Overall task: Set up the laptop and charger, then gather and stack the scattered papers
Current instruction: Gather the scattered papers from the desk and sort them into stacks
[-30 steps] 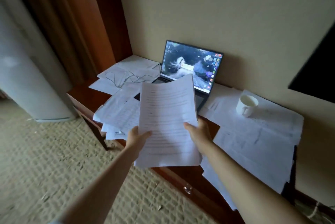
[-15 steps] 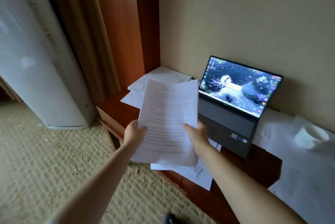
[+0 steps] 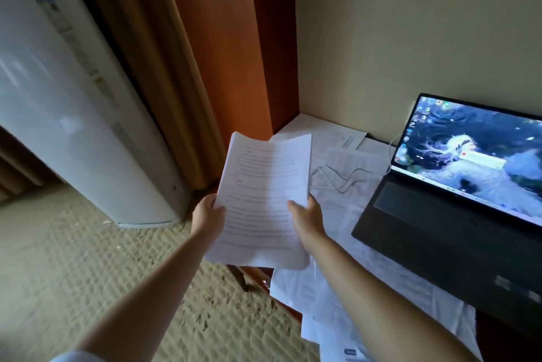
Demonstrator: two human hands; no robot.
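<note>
desk [image 3: 495, 341]: loose sheets [image 3: 337, 297], open laptop [image 3: 457, 215] | hands: left [image 3: 207, 216], right [image 3: 308, 219] each grip paper stack [image 3: 261, 200]

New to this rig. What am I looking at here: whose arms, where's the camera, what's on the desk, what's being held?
No machine here: a person wears one wide-angle camera on the head, looking forward and down, so the arms are their own. The left hand and the right hand grip a sheaf of printed papers by its two side edges, above the desk's near-left corner. On the wooden desk lie more loose papers, a thin white cable across them, and an open laptop with its screen lit, against the wall.
</note>
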